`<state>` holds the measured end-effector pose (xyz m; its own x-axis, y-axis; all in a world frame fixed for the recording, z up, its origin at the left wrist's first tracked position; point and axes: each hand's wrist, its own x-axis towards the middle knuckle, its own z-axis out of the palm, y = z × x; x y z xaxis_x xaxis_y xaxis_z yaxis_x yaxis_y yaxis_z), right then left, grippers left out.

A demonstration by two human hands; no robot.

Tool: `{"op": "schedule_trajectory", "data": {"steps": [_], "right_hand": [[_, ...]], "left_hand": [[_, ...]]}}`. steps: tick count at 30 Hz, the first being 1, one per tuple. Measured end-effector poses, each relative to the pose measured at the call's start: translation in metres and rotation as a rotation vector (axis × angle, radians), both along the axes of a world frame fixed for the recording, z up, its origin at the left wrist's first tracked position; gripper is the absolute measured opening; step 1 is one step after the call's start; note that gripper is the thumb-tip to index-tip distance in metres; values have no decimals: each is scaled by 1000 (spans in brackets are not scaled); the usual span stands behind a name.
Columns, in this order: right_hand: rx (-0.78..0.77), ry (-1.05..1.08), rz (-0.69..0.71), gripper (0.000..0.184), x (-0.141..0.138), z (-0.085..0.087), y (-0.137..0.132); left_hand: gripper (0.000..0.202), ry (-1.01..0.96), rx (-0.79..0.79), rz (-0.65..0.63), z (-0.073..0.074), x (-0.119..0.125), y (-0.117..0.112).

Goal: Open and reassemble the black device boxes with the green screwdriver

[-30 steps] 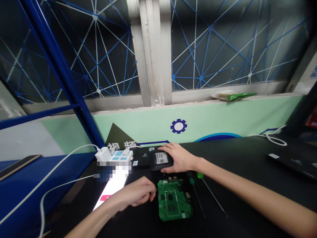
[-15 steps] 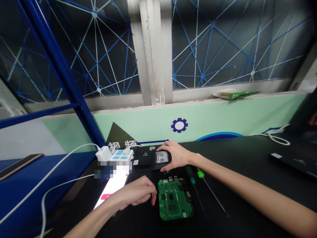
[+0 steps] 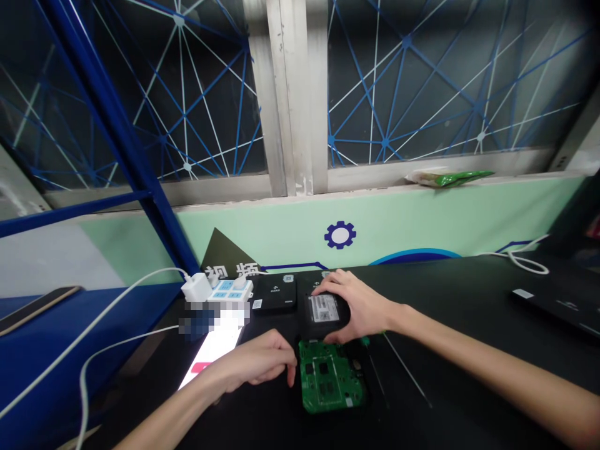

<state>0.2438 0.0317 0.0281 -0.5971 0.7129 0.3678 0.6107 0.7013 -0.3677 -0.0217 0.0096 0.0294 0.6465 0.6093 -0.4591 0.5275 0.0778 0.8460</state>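
Observation:
My right hand grips a small black plastic cover with a white label, thumb on the near side and fingers over the far edge. The cover is just beyond a green circuit board and hides its far edge. My left hand rests by the board's left side with its fingers curled in. Its fingertips are close to the board's edge, and anything inside them is hidden. Right of the board lie two screwdrivers, one with a green handle; their handles are mostly covered by my right hand and forearm.
A black box stands behind, with another partly hidden beside it. At the left are a lit phone screen, a power strip and white cables. A larger black device lies at the right.
My right hand has brought the black cover nearer and to the right, from beside the black box to the board's far edge. My left hand stays in place.

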Motion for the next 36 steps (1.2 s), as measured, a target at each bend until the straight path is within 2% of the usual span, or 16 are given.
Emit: {"op": "schedule_trajectory", "data": {"steps": [6,12,26,36], "right_hand": [[-25,4,27,75,3,-4,-36],[-44,18,41,83,-4,-13,-56],[-63,41,30,79,-13,-21,-63],[-66,25,49,84,-14,-22,-64]], "left_hand": [[28,4,-1,-1,-4,-2,1],[27,11,-20,-1,-3,-2,2],[26,14,-12,4,0,-2,0],[24,56,8,-4,-1,-4,1]]}}
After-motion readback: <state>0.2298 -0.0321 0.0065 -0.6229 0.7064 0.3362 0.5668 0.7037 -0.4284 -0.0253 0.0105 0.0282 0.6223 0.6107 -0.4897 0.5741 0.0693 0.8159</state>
